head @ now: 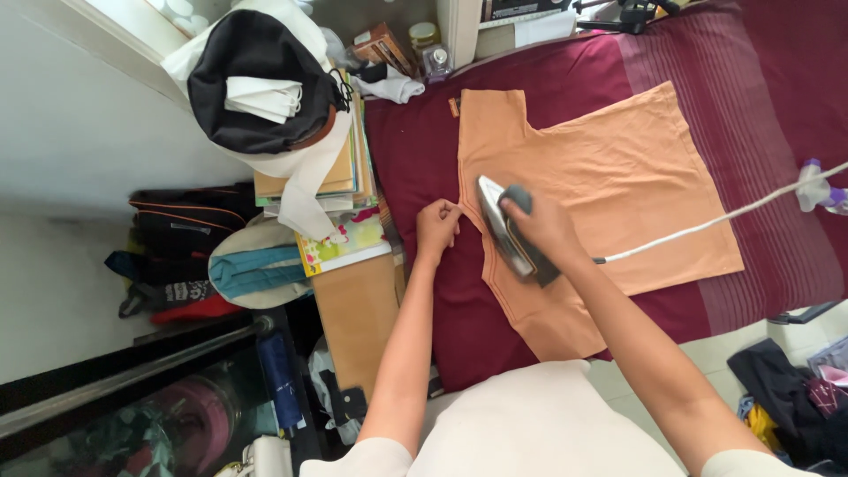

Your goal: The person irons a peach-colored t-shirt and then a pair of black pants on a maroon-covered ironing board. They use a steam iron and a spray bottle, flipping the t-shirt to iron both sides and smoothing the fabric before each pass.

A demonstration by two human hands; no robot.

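An iron (508, 231) is clasped by the right hand (541, 225) on an orange shirt (618, 168); the shirt's edge is pinched by the left hand (437, 225).

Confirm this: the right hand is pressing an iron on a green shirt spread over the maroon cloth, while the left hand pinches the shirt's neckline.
Not quite. The shirt is orange, not green, as the head view shows. The rest holds: the right hand grips the iron on the shirt, which lies spread over the maroon cloth, and the left hand pinches the neckline with its fingers.
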